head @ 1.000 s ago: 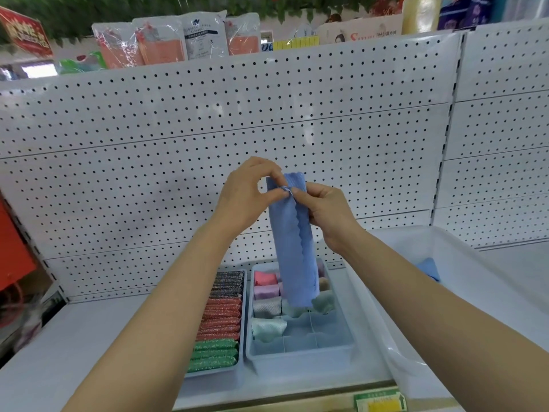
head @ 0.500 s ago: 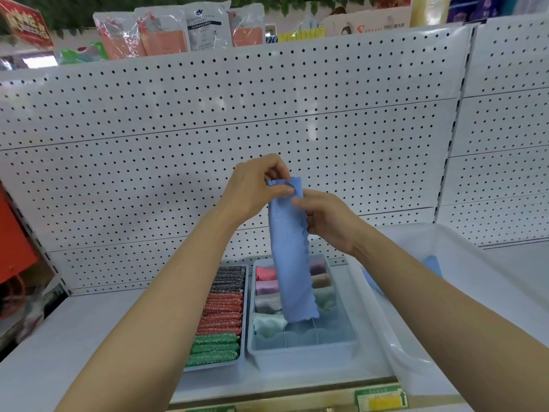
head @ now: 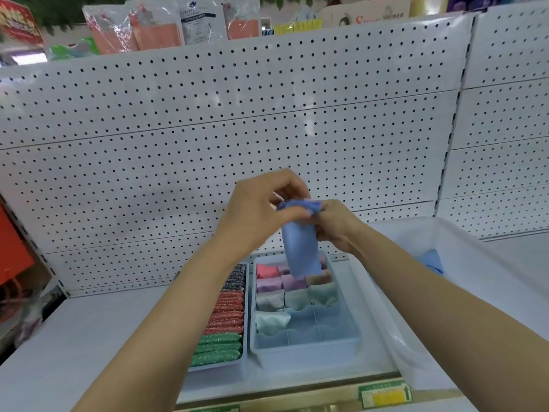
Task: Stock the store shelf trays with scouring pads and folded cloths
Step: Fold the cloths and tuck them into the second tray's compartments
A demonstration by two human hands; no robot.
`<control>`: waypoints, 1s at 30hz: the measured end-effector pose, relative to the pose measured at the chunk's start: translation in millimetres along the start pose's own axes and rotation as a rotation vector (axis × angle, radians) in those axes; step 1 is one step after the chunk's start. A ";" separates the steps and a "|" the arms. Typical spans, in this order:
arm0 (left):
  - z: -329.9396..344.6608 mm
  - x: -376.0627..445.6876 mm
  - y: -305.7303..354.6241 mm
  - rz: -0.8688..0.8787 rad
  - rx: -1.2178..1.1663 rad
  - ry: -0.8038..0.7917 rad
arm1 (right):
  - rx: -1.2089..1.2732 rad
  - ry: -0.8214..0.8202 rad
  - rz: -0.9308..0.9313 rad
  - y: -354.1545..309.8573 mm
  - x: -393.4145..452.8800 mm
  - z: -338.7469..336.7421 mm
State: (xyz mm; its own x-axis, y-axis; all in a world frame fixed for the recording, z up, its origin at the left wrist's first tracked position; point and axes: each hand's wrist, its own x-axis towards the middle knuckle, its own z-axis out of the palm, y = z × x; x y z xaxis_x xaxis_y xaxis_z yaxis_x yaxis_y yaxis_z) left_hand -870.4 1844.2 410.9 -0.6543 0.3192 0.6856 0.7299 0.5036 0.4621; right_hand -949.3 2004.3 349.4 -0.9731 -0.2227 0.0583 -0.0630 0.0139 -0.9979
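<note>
- Right now, a blue cloth (head: 300, 246) is held up in the air above the tray with little boxes (head: 306, 347), so it can be folded small before it is put in.
- The top of the cloth is pinched by the left hand (head: 258, 214), with thumb and fingers curled round it.
- The same top edge is gripped by the right hand (head: 337, 226), so both hands are close together and both are clamped on the cloth.
- The cloth is let hang down long and thin, and its bottom end is seen just over the back boxes of the tray.
- Folded cloths in pink, purple, grey and green (head: 271, 321) are already tucked into the back and middle boxes, one in each box, so they stay neat.
- The front boxes look bare, so it is judged that more cloths are still needed there.
- Scouring pads (head: 227, 312) in black, red and green are stood in a tight row in the tray just beside, on the left, and that tray looks full.
- A big white bin (head: 463, 260) is kept at the right, with another blue cloth (head: 432, 260) inside, most likely so spare cloths are near.
- Care may be needed, since a loose fold could pop open in a small box.
</note>
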 end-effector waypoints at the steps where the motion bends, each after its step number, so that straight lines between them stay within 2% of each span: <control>1: 8.5 -10.1 -3.4 0.064 0.057 -0.017 | 0.021 0.026 0.001 -1.8 1.7 -1.6; 4: 34.8 -32.7 -22.2 0.308 0.353 -0.025 | 0.073 0.037 -0.022 -5.6 5.0 -4.8; 6: 47.3 -41.1 -37.4 0.401 0.496 -0.015 | 0.081 0.038 -0.028 -7.6 6.5 -4.9; 10: 58.9 -51.2 -62.1 0.477 0.655 -0.052 | 0.083 0.029 -0.036 -9.9 7.5 -2.0; 13: 58.1 -55.3 -74.5 0.446 0.611 -0.134 | 0.065 0.032 -0.095 -10.7 6.7 -1.7; 15: 54.3 -57.0 -69.6 0.285 0.476 -0.054 | 0.063 0.064 -0.155 -12.9 6.2 -1.2; 18: 40.2 -40.1 -55.8 -0.221 0.087 0.290 | 0.022 0.089 -0.223 -17.4 6.3 1.2; 19: 33.8 -30.7 -55.0 -0.385 -0.079 0.299 | 0.007 0.085 -0.243 -18.5 6.2 2.3; 20: 27.9 -21.5 -58.1 -0.503 -0.244 0.227 | 0.001 0.075 -0.262 -19.2 6.2 3.8; 21: 24.5 -14.7 -61.5 -0.573 -0.362 0.114 | 0.003 0.062 -0.277 -19.5 6.5 5.2; 23: 22.9 -9.1 -65.9 -0.624 -0.419 -0.064 | 0.024 0.039 -0.297 -21.1 6.1 8.3; 26: 25.6 -11.3 -65.6 -0.686 -0.460 -0.017 | 0.088 -0.042 -0.272 -20.7 6.4 5.2; 30: 25.0 -13.2 -71.0 -0.770 -0.560 0.094 | 0.471 -0.336 -0.008 -9.7 4.5 -10.8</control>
State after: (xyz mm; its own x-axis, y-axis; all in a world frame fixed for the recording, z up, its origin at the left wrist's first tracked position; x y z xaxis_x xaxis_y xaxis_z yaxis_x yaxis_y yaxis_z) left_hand -918.6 1824.3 355.0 -0.9935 -0.0174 0.1122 0.1104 0.0834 0.9904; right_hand -955.5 2013.7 359.6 -0.8445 -0.5193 0.1307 0.1101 -0.4073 -0.9067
